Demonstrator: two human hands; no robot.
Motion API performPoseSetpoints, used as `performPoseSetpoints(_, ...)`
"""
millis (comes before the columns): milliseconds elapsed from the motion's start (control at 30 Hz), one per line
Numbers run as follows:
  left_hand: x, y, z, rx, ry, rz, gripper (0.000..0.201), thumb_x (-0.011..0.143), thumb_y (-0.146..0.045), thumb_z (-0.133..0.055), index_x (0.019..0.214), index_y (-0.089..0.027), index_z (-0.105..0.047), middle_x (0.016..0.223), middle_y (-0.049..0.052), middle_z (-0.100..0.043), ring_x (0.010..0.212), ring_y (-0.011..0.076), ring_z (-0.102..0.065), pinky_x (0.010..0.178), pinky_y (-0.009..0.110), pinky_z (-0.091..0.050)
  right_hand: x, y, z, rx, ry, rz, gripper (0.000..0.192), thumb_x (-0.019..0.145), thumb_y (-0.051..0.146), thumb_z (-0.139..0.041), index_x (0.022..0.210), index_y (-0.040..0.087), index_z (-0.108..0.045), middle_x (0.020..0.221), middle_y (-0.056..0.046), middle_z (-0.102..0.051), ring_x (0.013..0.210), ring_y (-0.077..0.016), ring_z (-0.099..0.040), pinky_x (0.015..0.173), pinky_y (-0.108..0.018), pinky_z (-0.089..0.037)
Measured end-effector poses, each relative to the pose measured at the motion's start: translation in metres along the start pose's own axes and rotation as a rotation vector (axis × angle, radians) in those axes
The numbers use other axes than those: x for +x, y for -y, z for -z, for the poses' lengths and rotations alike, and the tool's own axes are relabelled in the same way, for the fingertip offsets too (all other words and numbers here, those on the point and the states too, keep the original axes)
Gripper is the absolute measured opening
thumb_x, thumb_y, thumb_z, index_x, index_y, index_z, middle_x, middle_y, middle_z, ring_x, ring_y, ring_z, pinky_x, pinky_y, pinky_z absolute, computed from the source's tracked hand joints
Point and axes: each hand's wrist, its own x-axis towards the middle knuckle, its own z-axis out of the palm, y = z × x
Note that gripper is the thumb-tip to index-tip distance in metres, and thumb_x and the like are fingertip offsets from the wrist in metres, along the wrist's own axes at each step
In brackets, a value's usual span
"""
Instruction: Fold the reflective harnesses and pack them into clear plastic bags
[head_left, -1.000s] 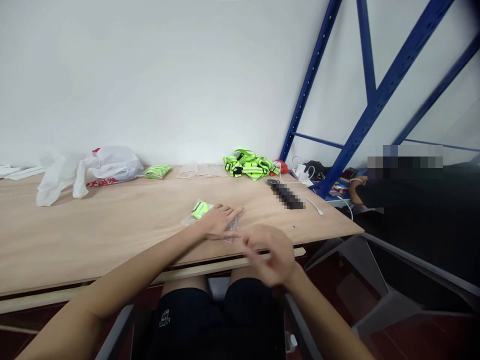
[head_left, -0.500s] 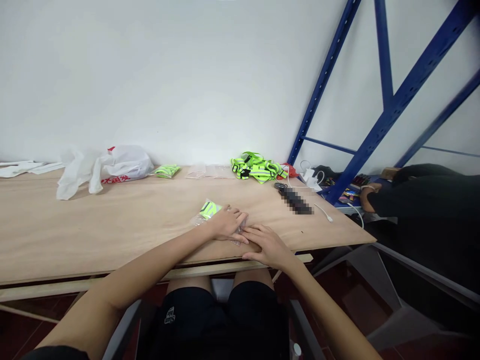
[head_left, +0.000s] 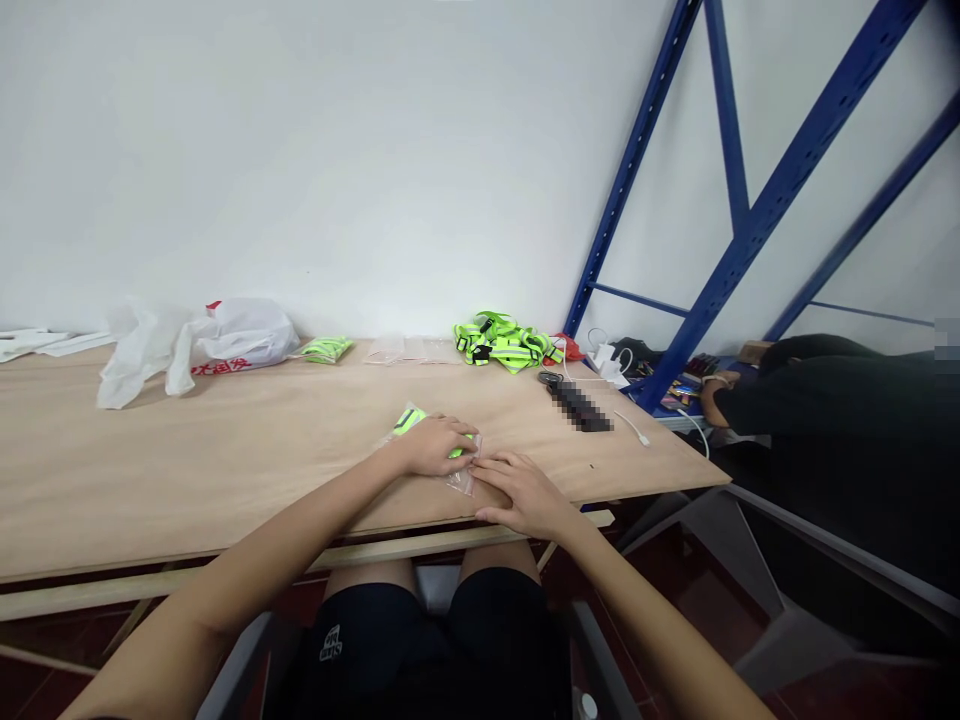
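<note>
A clear zip bag (head_left: 460, 482) lies at the table's front edge, with a folded neon-yellow reflective strap (head_left: 409, 418) inside it. My left hand (head_left: 435, 446) rests over the bag and hides its middle; its fingers curl down onto the plastic around the right end. My right hand (head_left: 529, 496) meets that same end from the other side, fingertips closed at the bag's edge and thumb lying lower near the table. The fingertips of both hands almost touch. Exactly how the plastic sits between the fingers is partly hidden.
At the back lie a heap of neon-yellow reflective straps (head_left: 510, 345), flat clear bags (head_left: 412, 350), a filled bag (head_left: 327, 349) and a white carrier bag (head_left: 251, 330). A pixelated dark object (head_left: 581, 403) and a white cable (head_left: 631, 428) are right. A person (head_left: 847, 430) sits beyond the blue rack (head_left: 720, 260).
My left hand has shifted slightly left and back along the bag, showing more neon strap and clear plastic at its right end. My right hand stays beside it. The view has turned slightly.
</note>
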Motion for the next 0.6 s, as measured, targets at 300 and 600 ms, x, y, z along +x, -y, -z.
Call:
performPoseSetpoints(300,0.003,-0.008,-0.001,0.083,0.006,0.025,0.023,0.089,-0.03,-0.054,0.105,-0.026,-0.071,0.133,0.004,-0.065,0.112,0.0269,-0.062,0.093,0.04,-0.044,-0.005,-0.006,-0.007,-0.033,-0.03,0.058,0.055,0.089,0.05,-0.066,0.139,0.028,-0.059,0.143,-0.008,-0.059,0.131,-0.0289,-0.05,0.108,-0.048,-0.042)
performPoseSetpoints(600,-0.002,0.002,-0.011,-0.007,-0.059,0.019,0.036,0.091,-0.026,-0.048,0.123,-0.022,-0.064,0.134,0.008,-0.064,0.118,0.0261,-0.062,0.1,0.04,-0.045,-0.007,-0.001,-0.012,-0.082,-0.108,0.177,0.037,0.095,0.043,-0.06,0.125,0.024,-0.069,0.128,-0.007,-0.07,0.12,-0.0261,-0.057,0.101,-0.043,-0.047)
